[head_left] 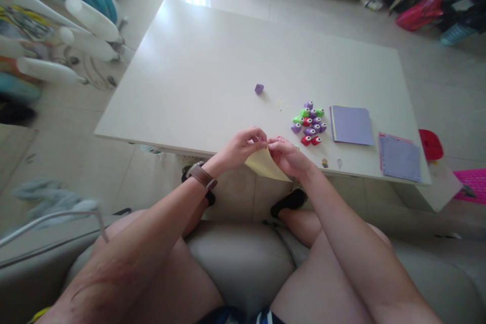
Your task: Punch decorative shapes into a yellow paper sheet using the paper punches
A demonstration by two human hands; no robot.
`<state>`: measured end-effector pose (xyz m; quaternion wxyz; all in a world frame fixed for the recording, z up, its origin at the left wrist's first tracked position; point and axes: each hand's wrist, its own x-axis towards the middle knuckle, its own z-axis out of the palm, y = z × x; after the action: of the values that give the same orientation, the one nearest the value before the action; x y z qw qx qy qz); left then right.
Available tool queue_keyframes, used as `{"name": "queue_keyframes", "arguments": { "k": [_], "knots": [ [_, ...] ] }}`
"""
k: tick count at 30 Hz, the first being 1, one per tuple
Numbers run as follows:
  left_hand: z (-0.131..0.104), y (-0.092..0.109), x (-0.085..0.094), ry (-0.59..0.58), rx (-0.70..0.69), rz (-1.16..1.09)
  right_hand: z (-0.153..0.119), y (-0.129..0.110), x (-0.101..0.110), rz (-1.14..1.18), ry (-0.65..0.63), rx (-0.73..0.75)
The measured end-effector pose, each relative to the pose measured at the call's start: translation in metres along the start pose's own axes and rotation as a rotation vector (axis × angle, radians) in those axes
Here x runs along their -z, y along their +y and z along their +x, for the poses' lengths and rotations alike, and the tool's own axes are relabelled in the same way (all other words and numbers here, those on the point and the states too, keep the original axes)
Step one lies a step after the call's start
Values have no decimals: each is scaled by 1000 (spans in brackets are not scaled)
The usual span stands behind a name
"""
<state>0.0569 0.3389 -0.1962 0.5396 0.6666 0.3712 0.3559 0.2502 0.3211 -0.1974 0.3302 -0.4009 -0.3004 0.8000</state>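
A sheet of yellow paper [269, 164] hangs over the table's near edge, gripped by both hands at its top. My left hand [247, 144], with a brown watch on the wrist, has its fingers closed on the paper's upper left part. Beside it, my right hand [285, 153] pinches the upper right part, the fingertips of both hands almost touching. Just behind the right fingers a bit of something red [281, 137] shows; whether the hand touches it I cannot tell. Small purple, green and red craft punches [312, 131] cluster to the right of my hands.
The white table [190, 71] carries a lone purple punch [259, 89], yellow paper scraps [281, 105], a stack of purple paper [352, 125] and a hole-edged purple sheet [400, 158]. Two small flat pieces [325, 163] lie near the front edge. A red stool [431, 145] stands at right.
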Motion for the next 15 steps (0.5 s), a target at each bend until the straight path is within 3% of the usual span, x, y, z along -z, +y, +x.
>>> {"name": "queue_keyframes", "arguments": {
  "k": [15],
  "knots": [
    [-1,3,0,13,-6,-34,2,3,0,-73,-4,-58]
  ]
}}
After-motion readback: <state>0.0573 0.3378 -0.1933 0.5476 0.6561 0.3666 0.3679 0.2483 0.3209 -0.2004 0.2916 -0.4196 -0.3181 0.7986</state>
